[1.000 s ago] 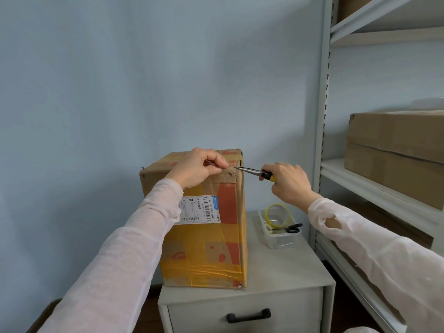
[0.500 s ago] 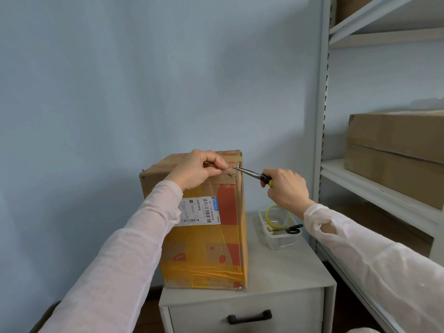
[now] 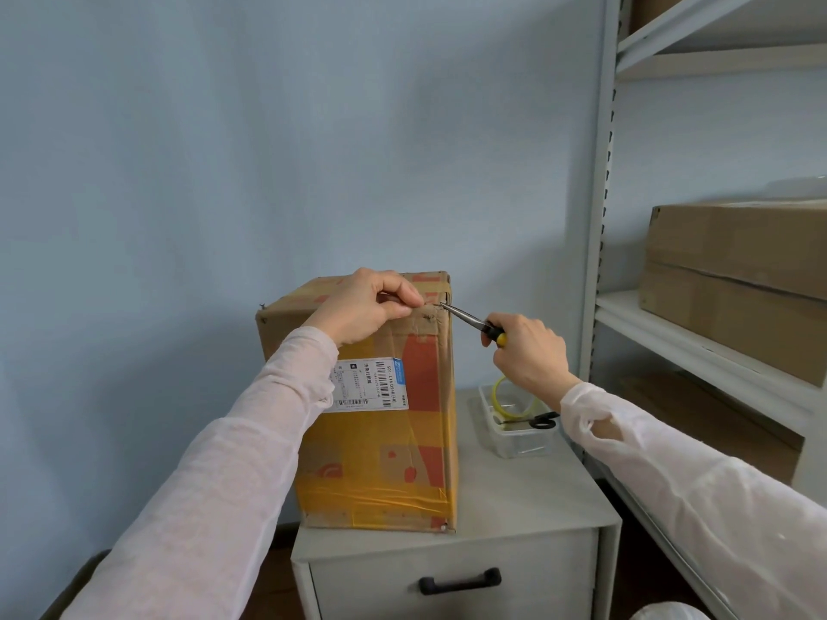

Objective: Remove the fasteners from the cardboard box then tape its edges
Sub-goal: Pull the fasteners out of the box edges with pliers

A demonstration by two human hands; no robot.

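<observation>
While my left hand [image 3: 362, 306] pinches the top edge of the cardboard box [image 3: 380, 440] on the drawer cabinet [image 3: 528, 507] and my right hand [image 3: 528, 355] fingers [image 3: 503, 351] clench the needle-nose pliers [image 3: 470, 317] at its corner fastener [image 3: 442, 304], I should pull straight outward, without twisting, to spare the board.

A grey cabinet [image 3: 528, 498] with one drawer carried two things: the cardboard box [image 3: 389, 449] stood upright on its left part, and a clear plastic container [image 3: 514, 444] stood near, at the back right.
</observation>
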